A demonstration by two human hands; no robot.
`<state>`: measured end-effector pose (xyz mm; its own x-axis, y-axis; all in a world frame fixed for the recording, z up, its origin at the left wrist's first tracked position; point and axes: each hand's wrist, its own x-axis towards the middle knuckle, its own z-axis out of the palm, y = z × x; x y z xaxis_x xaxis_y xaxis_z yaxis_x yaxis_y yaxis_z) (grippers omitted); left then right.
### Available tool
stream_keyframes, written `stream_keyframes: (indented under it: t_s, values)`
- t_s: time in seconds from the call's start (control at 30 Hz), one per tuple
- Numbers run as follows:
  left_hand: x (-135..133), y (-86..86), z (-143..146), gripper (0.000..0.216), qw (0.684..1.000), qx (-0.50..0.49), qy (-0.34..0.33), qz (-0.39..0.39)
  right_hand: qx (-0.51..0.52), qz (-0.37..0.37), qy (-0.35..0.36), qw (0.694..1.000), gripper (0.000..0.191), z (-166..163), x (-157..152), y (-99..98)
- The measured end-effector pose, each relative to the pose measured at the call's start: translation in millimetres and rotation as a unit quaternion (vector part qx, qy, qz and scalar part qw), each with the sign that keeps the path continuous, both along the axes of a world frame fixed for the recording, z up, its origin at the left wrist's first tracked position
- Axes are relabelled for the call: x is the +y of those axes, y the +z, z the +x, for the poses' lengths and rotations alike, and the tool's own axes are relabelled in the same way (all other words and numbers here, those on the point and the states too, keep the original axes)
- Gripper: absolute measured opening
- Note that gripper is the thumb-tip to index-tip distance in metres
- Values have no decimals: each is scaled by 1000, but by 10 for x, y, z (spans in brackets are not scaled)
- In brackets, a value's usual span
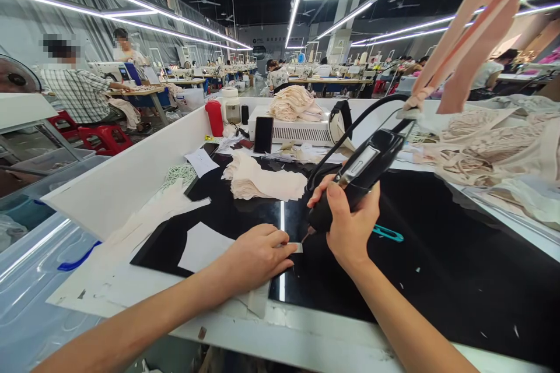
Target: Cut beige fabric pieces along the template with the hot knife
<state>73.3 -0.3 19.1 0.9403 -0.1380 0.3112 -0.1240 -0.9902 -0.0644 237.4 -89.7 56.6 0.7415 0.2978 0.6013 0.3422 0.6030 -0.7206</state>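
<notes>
My right hand (350,224) is wrapped around a black corded hand tool (361,172), its tip pointing down at a small pale strip (297,247) on the glossy black work surface (437,256). My left hand (258,256) lies on that surface with fingers closed, pinching the strip's near end right beside the tool tip. The tool's black cable arcs up and back towards the right.
A stack of cream fabric pieces (262,180) lies behind my hands. Small teal snips (387,234) lie to the right. A phone (263,134), a red bottle (214,117) and a white box with folded fabric (297,128) stand at the back. Pale garments (490,151) heap on the right. Other people work at the left.
</notes>
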Motion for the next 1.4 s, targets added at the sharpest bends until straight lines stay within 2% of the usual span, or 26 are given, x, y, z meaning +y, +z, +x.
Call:
stream_keyframes:
  t_s: [0.23,0.53,0.87,1.1,1.27,1.4]
  values:
    - [-5,-1,2,25,1000,5,2,-7,0,3,4,1000,25,-19,-18,29]
    - [2,-2,-7,25,1000,-3,1,6,7,6,46,999,26,-117,-112,31]
    - [-5,-31,-15,27,1000,-3,6,-27,11,23,24,999,27,-66,-53,61]
    - [11,-37,-10,27,1000,-6,3,-31,4,-1,16,1000,29,-76,-25,29]
    - [50,9,-96,26,997,-7,-1,-77,6,0,15,1000,31,-89,-40,36]
    - [64,-9,-186,24,997,-18,-10,-77,2,0,0,1000,32,-87,-39,39]
